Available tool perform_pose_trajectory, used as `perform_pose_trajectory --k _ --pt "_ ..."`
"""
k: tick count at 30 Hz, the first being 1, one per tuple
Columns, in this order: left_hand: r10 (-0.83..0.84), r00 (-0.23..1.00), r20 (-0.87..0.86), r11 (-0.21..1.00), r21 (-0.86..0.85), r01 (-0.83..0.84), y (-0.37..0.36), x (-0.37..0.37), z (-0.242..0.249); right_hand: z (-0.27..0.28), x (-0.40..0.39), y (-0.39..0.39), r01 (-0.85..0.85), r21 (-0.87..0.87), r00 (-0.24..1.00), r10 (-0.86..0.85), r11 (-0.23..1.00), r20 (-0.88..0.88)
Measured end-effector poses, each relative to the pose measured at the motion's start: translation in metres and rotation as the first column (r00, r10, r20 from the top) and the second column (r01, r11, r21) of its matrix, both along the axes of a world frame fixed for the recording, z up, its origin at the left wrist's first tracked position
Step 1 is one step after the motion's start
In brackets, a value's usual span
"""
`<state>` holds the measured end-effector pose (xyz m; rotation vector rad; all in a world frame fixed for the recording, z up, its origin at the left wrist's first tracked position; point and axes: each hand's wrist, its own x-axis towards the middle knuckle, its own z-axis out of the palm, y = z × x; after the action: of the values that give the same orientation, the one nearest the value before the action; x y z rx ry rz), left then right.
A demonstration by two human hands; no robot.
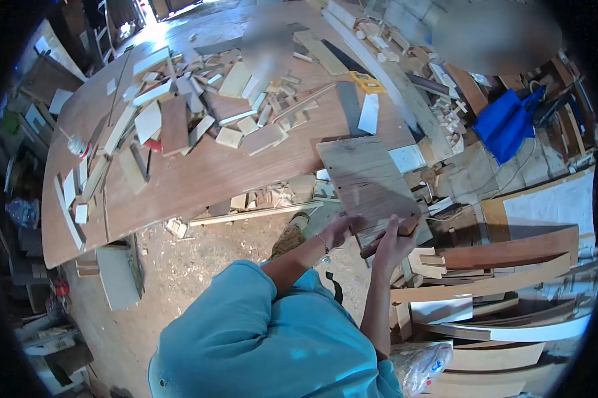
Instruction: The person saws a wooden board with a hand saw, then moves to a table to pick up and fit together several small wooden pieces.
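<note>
A flat wooden board point(368, 182) with visible grain and small dark holes along its left edge is tilted in front of me, its far end over the table edge. My left hand point(339, 231) grips the board's near left edge, fingers closed, with a thin bracelet at the wrist. At the near end, my right hand point(393, 247) is closed around a short reddish-brown wooden piece point(408, 224) that lies across the board. The piece shows on both sides of the hand, and its middle is hidden by the fingers.
A large brown table point(179, 199) carries many wood offcuts point(229, 137), a yellow tool point(366, 82) and a white bottle point(78, 146). Curved wooden strips point(504, 285) are stacked at my right. A blue bag point(508, 123) hangs beyond, and wood shavings cover the floor.
</note>
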<state>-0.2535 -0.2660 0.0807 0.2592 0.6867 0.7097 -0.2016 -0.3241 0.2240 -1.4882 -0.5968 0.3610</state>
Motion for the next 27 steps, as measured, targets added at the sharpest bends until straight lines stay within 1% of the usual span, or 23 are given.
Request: perform_pose_trajectory --k 1,2,3,4,6,7,8,10,11,12,15,16,17,18,19,20,21,22,23,24,25,26,27 --pt "0.019 0.999 0.026 1.0 0.008 -0.019 -0.001 -0.002 0.01 0.011 -0.003 0.0 -0.007 -0.037 1.0 0.008 0.999 0.027" --pt "0.028 0.999 0.024 1.0 0.009 -0.028 0.001 -0.002 0.009 0.017 -0.003 0.0 -0.011 -0.07 0.998 0.015 0.998 0.054" --pt "0.029 0.996 0.086 0.999 0.024 -0.031 0.003 -0.003 0.009 0.016 0.001 0.007 0.04 -0.085 0.944 -0.009 0.996 0.329" --pt "0.028 0.988 0.149 0.999 0.04 -0.034 0.008 -0.003 0.01 0.016 -0.001 0.006 0.03 -0.083 0.945 -0.001 0.996 0.328" --pt "0.062 0.99 0.127 0.997 0.041 -0.068 0.021 -0.003 0.017 0.031 -0.012 0.008 -0.034 -0.054 0.994 0.04 0.998 0.102" --pt "0.087 0.991 0.103 0.995 0.041 -0.091 0.027 -0.004 0.022 0.032 -0.012 0.014 -0.047 -0.054 0.994 0.052 0.997 0.101" --pt "0.098 0.99 0.101 0.994 0.042 -0.102 0.034 -0.005 0.027 0.033 -0.012 0.021 -0.079 -0.019 0.991 0.081 0.997 0.107" --pt "0.2 0.976 0.083 0.965 0.156 -0.211 0.048 -0.008 0.046 0.037 -0.01 0.037 -0.124 0.026 0.986 0.12 0.992 0.116" --pt "0.237 0.964 0.125 0.949 0.181 -0.257 0.054 -0.011 0.058 0.041 -0.009 0.046 -0.143 0.006 0.984 0.141 0.99 0.106" --pt "0.246 0.961 0.13 0.945 0.191 -0.267 0.065 -0.012 0.057 0.045 -0.009 0.057 -0.16 -0.013 0.982 0.161 0.987 0.099" --pt "0.27 0.945 0.183 0.913 0.264 -0.312 0.102 -0.011 0.057 0.058 -0.012 0.089 -0.235 0.016 0.972 0.234 0.972 0.023" --pt "0.293 0.951 0.099 0.927 0.216 -0.308 0.114 -0.011 0.061 0.062 -0.014 0.102 -0.266 0.008 0.964 0.266 0.964 -0.019" --pt "0.314 0.949 0.014 0.936 0.163 -0.312 0.127 -0.012 0.064 0.064 -0.014 0.116 -0.287 0.013 0.958 0.287 0.958 -0.008" --pt "0.339 0.94 0.023 0.927 0.163 -0.338 0.14 -0.014 0.066 0.065 -0.014 0.131 -0.255 -0.043 0.966 0.256 0.966 0.025" --pt "0.272 0.962 0.036 0.944 0.184 -0.274 0.154 -0.017 0.065 0.064 -0.014 0.145 -0.219 -0.1 0.973 0.226 0.97 0.056" --pt "0.199 0.979 0.042 0.957 0.204 -0.204 0.167 -0.019 0.064 0.064 -0.013 0.159 -0.241 -0.102 0.967 0.247 0.965 0.055" --pt "0.241 0.969 -0.051 0.957 0.181 -0.228 0.183 -0.014 0.056 0.063 -0.01 0.175 -0.278 -0.065 0.958 0.282 0.958 0.06" --pt "0.257 0.965 -0.055 0.952 0.184 -0.244 0.196 -0.013 0.058 0.064 -0.008 0.191 -0.313 -0.027 0.947 0.314 0.949 0.067" --pt "0.279 0.959 -0.043 0.949 0.163 -0.269 0.208 -0.013 0.06 0.066 -0.009 0.205 -0.304 -0.07 0.944 0.31 0.95 0.109" --pt "0.301 0.953 -0.031 0.945 0.143 -0.294 0.22 -0.016 0.065 0.066 -0.009 0.219 -0.321 -0.065 0.939 0.326 0.945 0.107" --pt "0.32 0.947 -0.025 0.938 0.148 -0.313 0.229 -0.021 0.074 0.064 -0.011 0.233 -0.29 -0.101 0.951 0.298 0.952 0.083" --pt "0.338 0.941 -0.025 0.931 0.154 -0.331 0.243 -0.022 0.072 0.06 -0.011 0.249 -0.259 -0.138 0.961 0.269 0.956 0.06" --pt "0.326 0.945 0.002 0.937 0.129 -0.324 0.257 -0.019 0.064 0.05 -0.009 0.267 -0.216 -0.078 0.957 0.227 0.973 0.18"
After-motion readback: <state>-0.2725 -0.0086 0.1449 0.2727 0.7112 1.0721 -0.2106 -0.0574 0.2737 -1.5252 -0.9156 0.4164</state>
